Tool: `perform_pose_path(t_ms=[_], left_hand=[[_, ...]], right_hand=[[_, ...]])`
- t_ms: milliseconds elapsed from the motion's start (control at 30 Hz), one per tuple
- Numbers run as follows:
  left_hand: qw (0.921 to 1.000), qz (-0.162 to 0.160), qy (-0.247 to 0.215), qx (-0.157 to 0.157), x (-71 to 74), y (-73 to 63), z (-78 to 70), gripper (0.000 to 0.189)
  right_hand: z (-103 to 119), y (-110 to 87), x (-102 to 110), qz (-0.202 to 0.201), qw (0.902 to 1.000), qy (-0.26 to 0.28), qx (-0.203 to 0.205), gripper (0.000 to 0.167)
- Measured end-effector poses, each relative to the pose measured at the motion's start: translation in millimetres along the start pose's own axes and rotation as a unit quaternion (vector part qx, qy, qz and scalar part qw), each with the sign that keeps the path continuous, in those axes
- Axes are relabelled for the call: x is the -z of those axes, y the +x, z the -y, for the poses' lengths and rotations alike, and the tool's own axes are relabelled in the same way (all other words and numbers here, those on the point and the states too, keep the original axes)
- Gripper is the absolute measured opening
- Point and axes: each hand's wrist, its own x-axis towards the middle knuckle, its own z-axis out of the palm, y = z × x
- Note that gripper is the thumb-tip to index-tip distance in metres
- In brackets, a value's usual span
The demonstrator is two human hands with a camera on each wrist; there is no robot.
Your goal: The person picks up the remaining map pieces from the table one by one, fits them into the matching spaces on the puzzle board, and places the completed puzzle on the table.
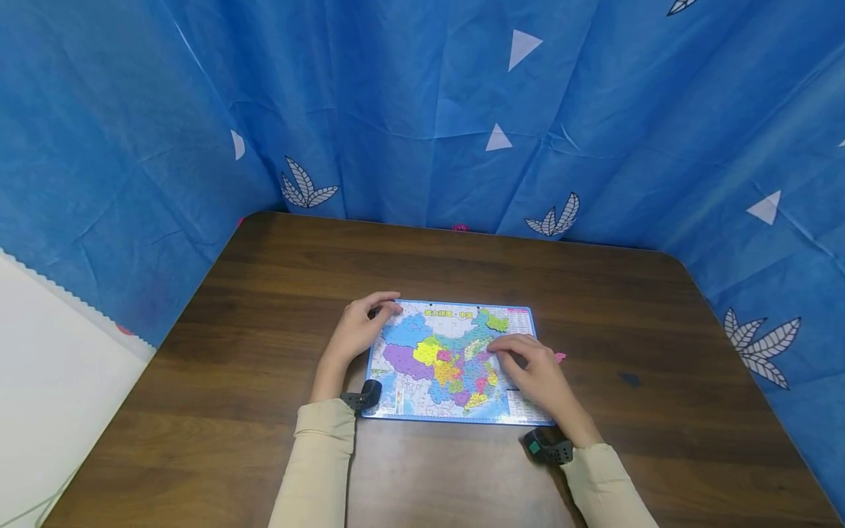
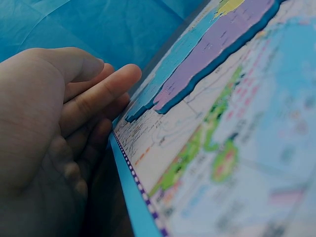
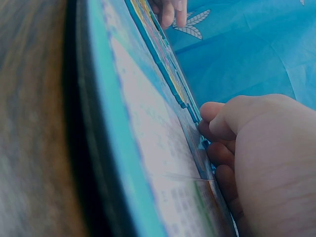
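Observation:
A magnetic map jigsaw of China (image 1: 412,396), with coloured raised pieces on a blue-edged board, lies flat on the table. At its upper left edge is my left hand (image 1: 359,328), fingers loosely extended; nothing shows between them in the left wrist view, where a purple piece (image 2: 207,57) lies beyond the fingertips. My right hand (image 1: 538,370) reaches over the board's right side. Its thumb and index fingertips come together at the eastern pieces, beside a pale area (image 1: 472,349). Whether they pinch a piece is hidden, also in the right wrist view.
A pink puzzle piece (image 1: 560,357) lies just right of the board, partly behind the right hand. Farther right, a small dark flat piece (image 1: 630,379) rests on the brown wooden table (image 1: 264,293). A blue curtain (image 1: 409,110) hangs along the table's back and sides.

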Motion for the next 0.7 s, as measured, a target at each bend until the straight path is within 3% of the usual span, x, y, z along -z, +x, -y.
perform_pose_path(t_ms=[700], left_hand=[[1.0000, -0.002, 0.003, -0.004, -0.3, 0.8, -0.1, 0.033]], right_hand=[[-0.6, 0.4, 0.4, -0.002, 0.9999, -0.008, 0.008, 0.021]])
